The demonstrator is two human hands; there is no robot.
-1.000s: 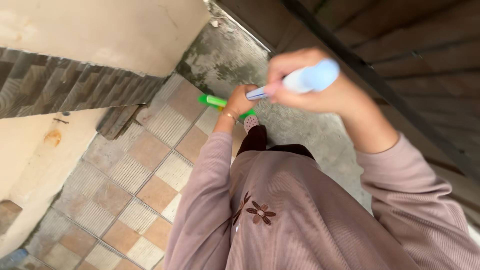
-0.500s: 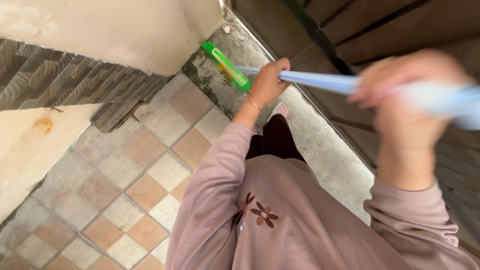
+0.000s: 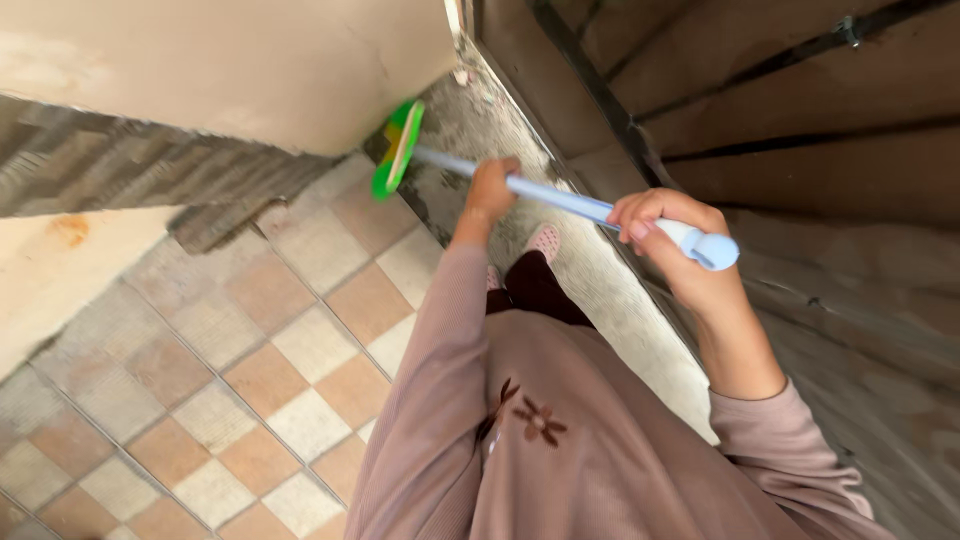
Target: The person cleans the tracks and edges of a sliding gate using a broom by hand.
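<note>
glossy plastic broom handle (image 3: 560, 197), rough concrete floor (image 3: 610, 300)

broom (image 3: 560, 198) | pale blue handle, green head | lying slanted across view | head resting down on grey concrete strip beside wall

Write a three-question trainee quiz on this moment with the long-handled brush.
1. True or false: both hands grip the pale blue handle.
2. Which hand is at the handle's capped end?
3. What colour is the brush head, and what is it near?

Key:
1. True.
2. The right hand; the left hand holds further down.
3. Green; it sits at the foot of the beige wall, beside the checkered tile floor.
</note>
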